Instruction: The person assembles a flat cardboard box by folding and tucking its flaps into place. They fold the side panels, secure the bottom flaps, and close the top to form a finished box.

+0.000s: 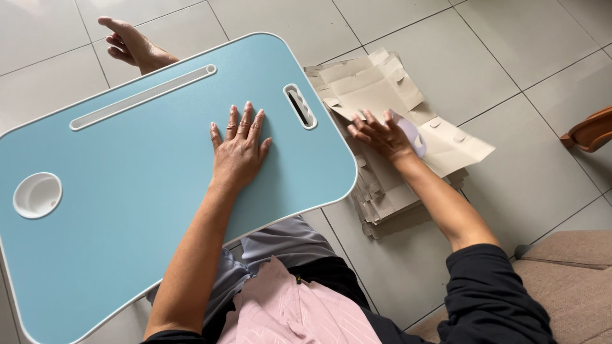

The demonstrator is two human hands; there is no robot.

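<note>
Reaching with spread fingers, the right hand [382, 135] touches light, floppy flattened cardboard boxes [382, 83], best lifted by an edge, while the left hand [239, 150] lies flat on the lap desk [127, 210].

Bright, even daylight; no glare. Soft shadow under the left hand [237, 153] on the blue lap desk [127, 210]. Sharp focus around the right hand [381, 135] (faint wide-angle stretch toward frame edges).

Stack of flattened beige cardboard boxes [382, 159] on tiled floor, just right of blue table; no labels, screens.
</note>
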